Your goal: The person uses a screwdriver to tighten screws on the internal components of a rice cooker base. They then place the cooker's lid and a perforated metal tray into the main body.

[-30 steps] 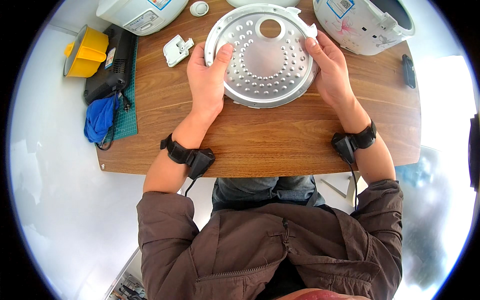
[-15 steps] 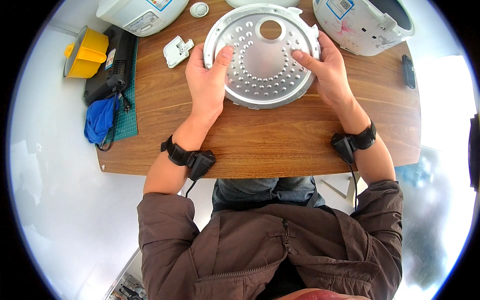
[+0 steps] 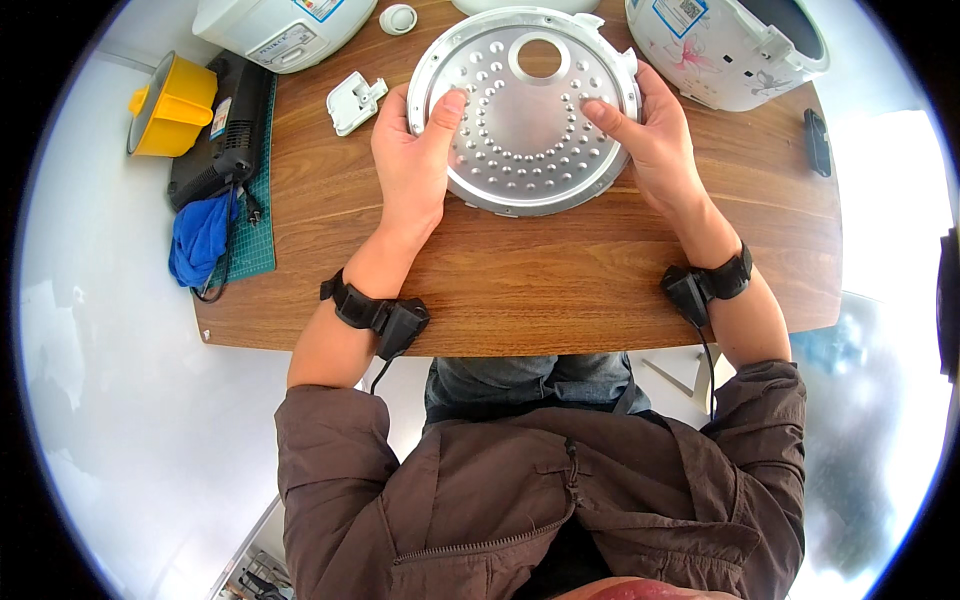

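Between my hands is a round metal inner lid plate of a rice cooker, dimpled, with a round hole near its far edge and a pale rim. My left hand grips its left side, thumb on the metal face and fingers hidden beneath. On the right side my right hand holds it the same way, thumb across the dimples. A small white plastic latch-like part lies on the table left of the plate. Beyond it sits a small round white cap.
A white rice cooker body with flowers stands far right, another white appliance far left. On the left are a yellow container, a black device, a blue cloth and a green mat. A small black object lies near the table's right edge.
Almost nothing differs. Both hands keep their hold on the lid plate, which has shifted only very slightly.
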A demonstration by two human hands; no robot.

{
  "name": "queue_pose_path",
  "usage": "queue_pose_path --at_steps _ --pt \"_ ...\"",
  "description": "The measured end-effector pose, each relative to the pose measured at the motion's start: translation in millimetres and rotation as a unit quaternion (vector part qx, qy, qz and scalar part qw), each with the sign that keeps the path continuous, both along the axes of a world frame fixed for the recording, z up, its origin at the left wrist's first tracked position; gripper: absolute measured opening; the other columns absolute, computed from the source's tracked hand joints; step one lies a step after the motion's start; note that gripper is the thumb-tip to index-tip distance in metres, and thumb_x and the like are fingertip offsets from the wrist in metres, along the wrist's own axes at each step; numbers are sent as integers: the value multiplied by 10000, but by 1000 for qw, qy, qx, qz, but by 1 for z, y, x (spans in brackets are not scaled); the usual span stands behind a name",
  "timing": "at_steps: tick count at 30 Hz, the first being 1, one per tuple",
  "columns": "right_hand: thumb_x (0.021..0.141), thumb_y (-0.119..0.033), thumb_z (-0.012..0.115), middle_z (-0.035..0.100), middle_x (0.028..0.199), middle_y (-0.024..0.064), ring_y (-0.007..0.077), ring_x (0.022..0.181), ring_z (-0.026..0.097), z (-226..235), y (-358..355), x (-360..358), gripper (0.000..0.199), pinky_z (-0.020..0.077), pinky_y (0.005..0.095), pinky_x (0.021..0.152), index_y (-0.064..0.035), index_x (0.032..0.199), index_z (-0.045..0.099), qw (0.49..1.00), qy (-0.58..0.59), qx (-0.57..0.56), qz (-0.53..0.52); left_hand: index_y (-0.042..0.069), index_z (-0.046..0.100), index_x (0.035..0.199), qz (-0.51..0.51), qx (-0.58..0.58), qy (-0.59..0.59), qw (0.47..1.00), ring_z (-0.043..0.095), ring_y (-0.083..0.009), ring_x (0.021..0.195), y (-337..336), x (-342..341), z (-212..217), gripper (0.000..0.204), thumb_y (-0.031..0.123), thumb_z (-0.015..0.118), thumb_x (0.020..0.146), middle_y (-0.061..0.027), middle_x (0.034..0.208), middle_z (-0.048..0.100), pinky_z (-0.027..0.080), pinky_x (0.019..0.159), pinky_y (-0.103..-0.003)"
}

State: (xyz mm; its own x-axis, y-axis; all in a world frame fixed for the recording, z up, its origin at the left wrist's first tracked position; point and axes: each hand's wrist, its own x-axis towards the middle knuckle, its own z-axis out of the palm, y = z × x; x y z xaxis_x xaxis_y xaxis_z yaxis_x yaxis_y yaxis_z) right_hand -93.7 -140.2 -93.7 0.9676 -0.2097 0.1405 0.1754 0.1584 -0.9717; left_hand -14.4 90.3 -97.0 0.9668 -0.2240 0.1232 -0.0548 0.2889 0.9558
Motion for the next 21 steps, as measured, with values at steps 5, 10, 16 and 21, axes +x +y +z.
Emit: queue_pose_path --at_steps 5,10,16,21 --pt "919 -178 809 692 1157 101 139 1034 674 -1 0 1 537 575 299 900 28 1329 530 1000 0 -3 1 5 625 1135 -2 -12 5 1000 626 -66 841 1 1 -2 317 217 779 956 -41 995 707 508 724 -219" --pt "911 -181 817 692 1153 97 140 1044 670 0 -1 0 545 569 301 916 20 1331 532 1000 1 -11 4 10 626 1138 4 -17 7 1000 608 -52 775 -2 -1 1 332 228 790 947 -29 964 701 482 636 -205" --pt "904 -165 821 688 1139 84 134 1044 660 1 -3 0 523 562 297 910 9 1309 540 1000 1 -29 8 14 628 1146 6 -18 4 1000 565 -29 683 0 0 -2 361 246 804 934 -10 908 692 427 543 -190" --pt "897 -155 825 688 1137 79 129 1043 655 2 -2 0 514 557 298 913 5 1296 544 1000 -10 -14 15 14 631 1142 14 -16 1 1000 555 -30 648 0 -1 0 362 251 805 932 -11 892 688 415 509 -193"
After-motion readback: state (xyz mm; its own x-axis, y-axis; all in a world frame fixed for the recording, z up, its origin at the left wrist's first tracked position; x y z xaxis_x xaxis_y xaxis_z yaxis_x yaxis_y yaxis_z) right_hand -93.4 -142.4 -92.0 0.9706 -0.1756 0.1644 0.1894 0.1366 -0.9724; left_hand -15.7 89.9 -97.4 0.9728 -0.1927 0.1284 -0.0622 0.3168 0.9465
